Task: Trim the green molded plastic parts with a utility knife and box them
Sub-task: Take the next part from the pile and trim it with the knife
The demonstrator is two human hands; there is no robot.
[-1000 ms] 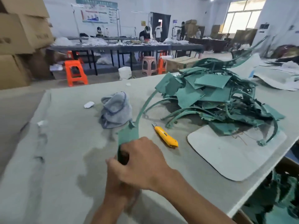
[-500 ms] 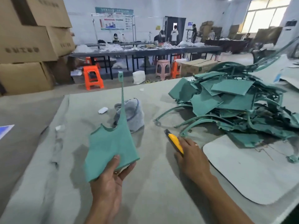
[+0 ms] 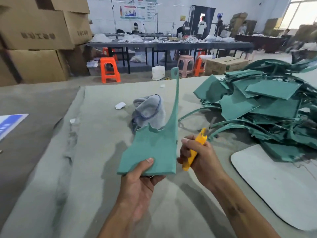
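Grey cloth-covered table [image 3: 89,169] in workshop; cardboard boxes [image 3: 34,40] stacked left. Green parts pile [image 3: 264,110] right. Left hand [image 3: 139,184] pinches green part [image 3: 152,148] upright, above table. Right hand [image 3: 200,157] curled round yellow utility knife [image 3: 195,150], beside part's edge.

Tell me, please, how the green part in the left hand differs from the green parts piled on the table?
The held green part stands upright in the left hand, lifted beside the yellow knife; the piled green parts lie flat and tangled on the table. The held one stands alone; the pile overlaps. Both share one green colour.
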